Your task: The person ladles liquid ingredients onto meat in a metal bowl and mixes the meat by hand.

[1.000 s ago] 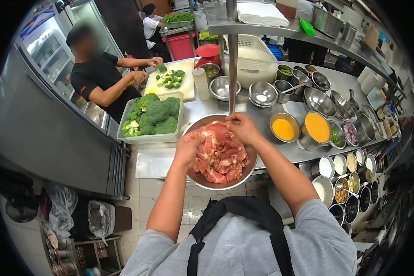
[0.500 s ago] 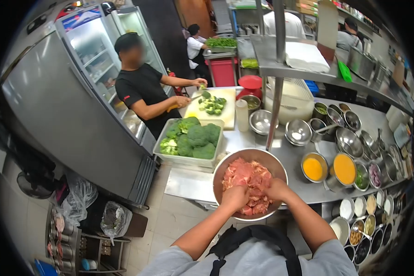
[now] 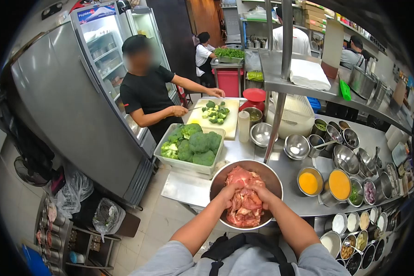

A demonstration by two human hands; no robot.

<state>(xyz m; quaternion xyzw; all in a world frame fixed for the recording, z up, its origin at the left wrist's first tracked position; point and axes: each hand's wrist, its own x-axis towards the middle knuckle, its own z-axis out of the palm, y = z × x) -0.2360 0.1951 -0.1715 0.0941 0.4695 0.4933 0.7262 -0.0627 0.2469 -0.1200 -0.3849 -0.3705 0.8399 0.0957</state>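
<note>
A large steel bowl (image 3: 277, 180) holds raw meat pieces (image 3: 244, 209) at the counter's near edge. My left hand (image 3: 231, 192) is inside it on the left, fingers curled into the meat. From the right, my right hand (image 3: 261, 193) presses into the same pile, its fingers also curled round meat. The two hands nearly meet over the middle of the heap. Some fingertips are buried among the pieces and hidden.
Left of the bowl stands a tub (image 3: 188, 163) of broccoli heads. Beyond it, a co-worker with a knife is at a cutting board (image 3: 230, 126) of cut broccoli. A shelf post (image 3: 277, 122) rises behind the bowl; containers of orange liquid (image 3: 342, 184) stand right.
My hands have come closer together and gathered the meat into a narrower heap, baring the bowl's right inner side. The co-worker's far hand has moved away from the broccoli.
</note>
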